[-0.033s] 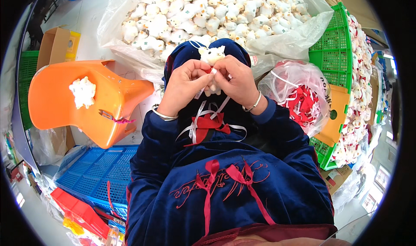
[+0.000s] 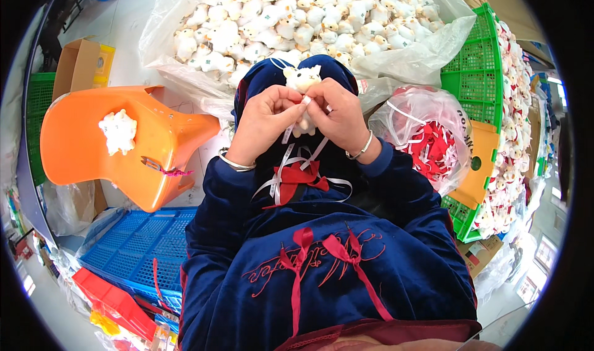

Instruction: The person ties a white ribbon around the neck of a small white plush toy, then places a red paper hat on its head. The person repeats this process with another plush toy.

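Note:
A small white plush animal rests on my lap between my knees, its head showing above my fingers and a hanging loop at its top. My left hand is closed, thumb and forefinger pinching a white ribbon at the toy's neck. From the other side my right hand pinches the same ribbon, its fingertips almost meeting the left ones. Most of the toy's body is hidden behind the fingers. Closer to me on my lap lie red fabric pieces with white ribbons.
A large clear bag full of white plush toys lies beyond my knees. On the left, an orange stool carries one plush toy and small snips. At right are a bag of red pieces and a green crate.

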`<move>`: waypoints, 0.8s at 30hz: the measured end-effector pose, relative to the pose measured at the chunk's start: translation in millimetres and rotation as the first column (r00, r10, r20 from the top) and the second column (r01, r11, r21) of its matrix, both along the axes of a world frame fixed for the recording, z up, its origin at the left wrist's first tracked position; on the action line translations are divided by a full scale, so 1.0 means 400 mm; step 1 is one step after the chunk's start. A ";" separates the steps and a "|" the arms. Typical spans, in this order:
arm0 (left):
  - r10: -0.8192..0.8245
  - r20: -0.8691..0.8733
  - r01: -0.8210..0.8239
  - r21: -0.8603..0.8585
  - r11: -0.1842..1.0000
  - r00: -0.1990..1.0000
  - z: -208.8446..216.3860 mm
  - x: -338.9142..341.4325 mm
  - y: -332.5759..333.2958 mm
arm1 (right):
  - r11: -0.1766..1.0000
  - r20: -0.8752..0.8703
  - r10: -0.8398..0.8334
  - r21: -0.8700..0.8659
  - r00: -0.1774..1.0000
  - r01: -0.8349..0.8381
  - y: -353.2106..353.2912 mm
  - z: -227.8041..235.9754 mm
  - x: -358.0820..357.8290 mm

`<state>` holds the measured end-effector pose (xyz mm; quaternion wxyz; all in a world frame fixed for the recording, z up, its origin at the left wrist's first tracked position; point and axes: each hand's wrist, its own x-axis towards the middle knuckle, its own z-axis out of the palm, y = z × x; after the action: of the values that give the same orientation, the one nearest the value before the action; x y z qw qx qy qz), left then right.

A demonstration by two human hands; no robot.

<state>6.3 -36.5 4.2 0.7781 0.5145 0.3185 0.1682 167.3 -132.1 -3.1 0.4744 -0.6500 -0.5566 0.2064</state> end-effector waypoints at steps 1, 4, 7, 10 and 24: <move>-0.008 -0.014 0.009 0.039 0.999 1.000 -0.008 0.004 -0.003 | 1.000 -0.027 -0.014 -0.027 1.000 0.013 -0.002 -0.001 0.000; -0.020 -0.035 0.024 0.129 0.991 0.999 -0.029 0.014 -0.016 | 0.998 -0.068 -0.030 -0.057 0.997 0.026 -0.009 0.000 0.003; 0.044 -0.037 -0.039 0.115 0.993 0.998 -0.027 0.019 -0.021 | 0.999 -0.090 0.000 -0.035 0.996 -0.003 -0.005 0.003 0.010; 0.056 -0.060 -0.040 0.232 0.972 0.997 -0.030 0.027 -0.017 | 0.994 -0.193 0.003 -0.105 0.981 -0.024 -0.008 0.008 0.022; 0.206 0.033 -0.208 0.200 0.958 0.978 -0.051 0.053 -0.059 | 0.977 -0.544 -0.133 -0.210 0.829 0.019 -0.015 -0.022 0.021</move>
<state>27.7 -60.1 -16.3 0.7019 0.5537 0.3473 0.2831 175.9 -138.2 -11.9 0.5569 -0.6273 -0.3457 0.4206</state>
